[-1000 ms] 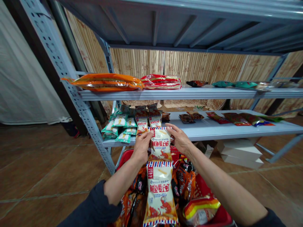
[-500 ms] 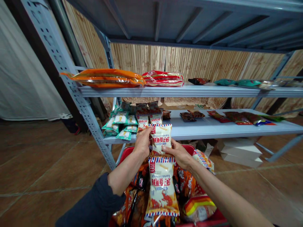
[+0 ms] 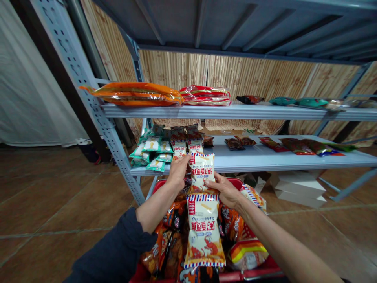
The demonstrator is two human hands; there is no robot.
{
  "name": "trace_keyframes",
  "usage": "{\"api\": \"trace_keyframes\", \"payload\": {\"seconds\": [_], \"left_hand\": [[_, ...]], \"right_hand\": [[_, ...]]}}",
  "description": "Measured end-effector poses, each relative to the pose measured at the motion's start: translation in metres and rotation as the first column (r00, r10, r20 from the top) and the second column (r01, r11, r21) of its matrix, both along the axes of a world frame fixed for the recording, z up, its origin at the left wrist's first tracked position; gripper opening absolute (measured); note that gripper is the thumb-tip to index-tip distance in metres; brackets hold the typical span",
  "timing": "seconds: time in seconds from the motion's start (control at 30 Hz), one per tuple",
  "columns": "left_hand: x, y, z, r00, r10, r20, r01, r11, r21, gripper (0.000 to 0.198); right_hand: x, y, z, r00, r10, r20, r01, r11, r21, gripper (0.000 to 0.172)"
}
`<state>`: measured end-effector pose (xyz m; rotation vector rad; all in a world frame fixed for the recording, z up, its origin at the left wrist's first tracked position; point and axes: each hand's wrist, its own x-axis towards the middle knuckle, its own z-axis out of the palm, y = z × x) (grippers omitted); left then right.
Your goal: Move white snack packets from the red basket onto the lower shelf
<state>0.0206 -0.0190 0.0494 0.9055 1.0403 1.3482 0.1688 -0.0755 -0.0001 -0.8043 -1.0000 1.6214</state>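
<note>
Between my two hands is a white snack bag (image 3: 202,169) with red lettering and striped ends. My left hand (image 3: 179,171) is closed on its upper left edge, and my right hand (image 3: 225,189) pinches its lower right side, thumb in front. A matching snack bag (image 3: 204,232) hangs below it, end to end, over the red basket (image 3: 262,272). Black and orange snack packs (image 3: 232,222) fill the basket. Just behind the held bag, two similar white bags (image 3: 179,148) stand at the lower shelf's front, with brown packs (image 3: 193,132) above them.
Green and white packets (image 3: 151,145) are piled left on the lower shelf (image 3: 250,159); brown and red packs (image 3: 296,146) lie to the right. Orange bags (image 3: 135,94) rest on the shelf above. A perforated upright (image 3: 97,106) stands left. White boxes (image 3: 297,186) lie below.
The view has shifted slightly, so the shelf and bags appear a little to the right and higher. Both hands keep the same hold on the white snack bag.
</note>
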Motion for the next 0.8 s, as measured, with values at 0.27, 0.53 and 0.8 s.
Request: {"api": "trace_keyframes", "payload": {"seconds": [0.27, 0.53, 0.8], "left_hand": [[-0.004, -0.006, -0.017, 0.946, -0.323, 0.009, 0.323, 0.946, 0.023, 0.036], [-0.001, -0.006, -0.013, 0.983, -0.184, -0.012, 0.184, 0.983, -0.011, 0.031], [-0.01, -0.023, -0.023, 0.944, -0.328, -0.032, 0.328, 0.945, -0.012, 0.039]], "right_hand": [[0.006, -0.001, 0.0, 1.0, -0.015, -0.005, 0.015, 1.0, 0.015, 0.044], [0.005, -0.004, -0.002, 0.999, -0.016, -0.028, 0.017, 0.999, 0.032, 0.046], [0.002, -0.005, -0.002, 0.998, -0.063, -0.015, 0.063, 0.998, 0.03, 0.046]]}}
